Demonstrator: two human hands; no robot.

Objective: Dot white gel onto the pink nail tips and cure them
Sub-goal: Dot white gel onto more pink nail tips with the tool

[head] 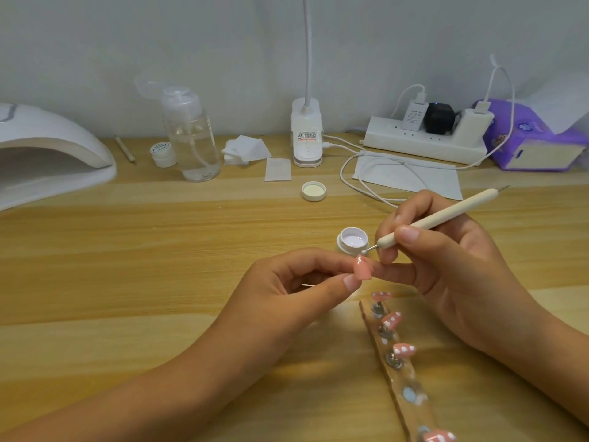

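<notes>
Near table centre: left hand (pixel 287 288) pinches one pink nail tip (pixel 362 268) between thumb and fingertips, held above the table (pixel 159 250).
Right hand: grips a cream dotting tool (pixel 436 218) like a pen; a lower finger rests against the left fingertips.
Tool end: small metal ball carrying a white blob, just above the held tip's far end; can't tell if touching.
Held tip look: glossy salmon pink, one small white mark near the far end, rest plain.
Gel pot (pixel 352 242): open, white, pale gel inside, just behind the held tip. Its lid (pixel 313 191) lies inner side up, further back.
Holder strip (pixel 401 371): lies on the table under the right hand, running towards the near edge, with metal studs.
Finished tips: three dotted tips (pixel 392 319) on the strip, pink with white dots; a fourth at the bottom edge, cropped.
Writing, small jar (pixel 162 153): script on the lid, too small to read.
Writing, clip lamp base (pixel 306 132): red and black sticker, unreadable.
Writing, charger (pixel 414 115): grey print, unreadable; plugged into the power strip (pixel 424 141).
Tissue pack (pixel 535 138): purple with printed graphics, text blurred.
Cure lamp (pixel 47 148): white, far left, opening faces the person.
Rear row: clear pump bottle (pixel 191 135), stack of white pads (pixel 245 149).
</notes>
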